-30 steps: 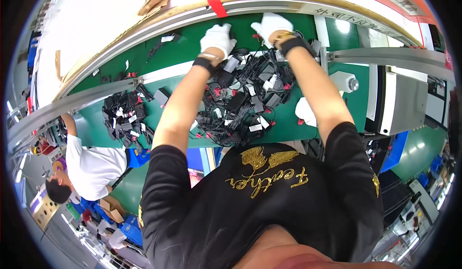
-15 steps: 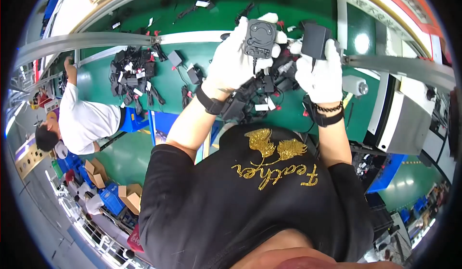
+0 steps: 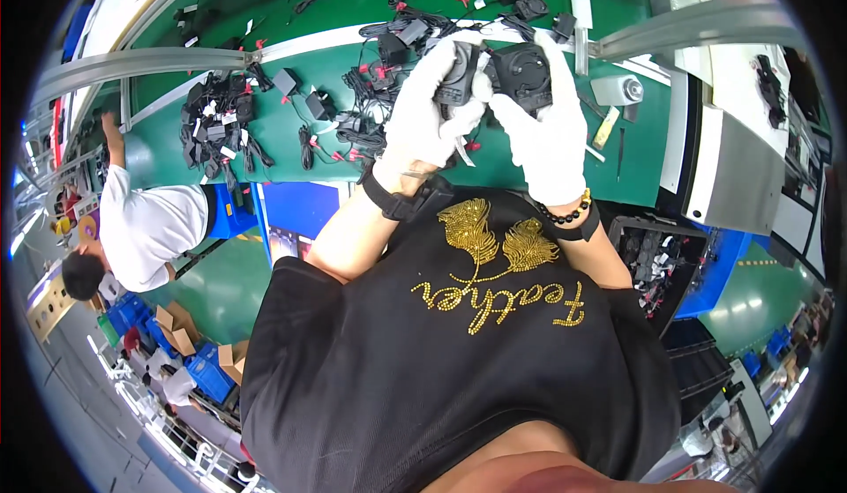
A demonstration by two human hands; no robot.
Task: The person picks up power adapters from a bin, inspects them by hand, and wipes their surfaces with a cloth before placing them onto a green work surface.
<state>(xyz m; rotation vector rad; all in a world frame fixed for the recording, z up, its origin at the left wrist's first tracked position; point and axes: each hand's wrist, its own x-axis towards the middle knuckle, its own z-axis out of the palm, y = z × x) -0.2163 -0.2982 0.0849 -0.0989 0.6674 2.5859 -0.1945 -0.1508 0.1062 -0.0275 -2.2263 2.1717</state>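
Both my hands wear white gloves and are held close together over the green bench. My left hand (image 3: 416, 123) is closed around a black power adapter (image 3: 455, 77), seen partly edge-on behind the fingers. In my right hand (image 3: 549, 151) is a second black power adapter (image 3: 524, 73), its face with a round recess turned up. The two adapters are side by side, almost touching. A heap of black adapters with coiled cords and red tags (image 3: 369, 96) lies left of my left hand and partly behind it.
Another adapter pile (image 3: 216, 127) lies farther left. Right of my hands are a white bottle (image 3: 618, 91) and a yellow-handled tool (image 3: 606, 128). Metal rails (image 3: 697, 27) cross the bench. A black crate of parts (image 3: 657, 250) stands at right; a person in white (image 3: 159, 220) works at left.
My hands have come together from apart. The right adapter has turned so its recessed face shows, while the left one has tilted edge-on. The view has shifted.
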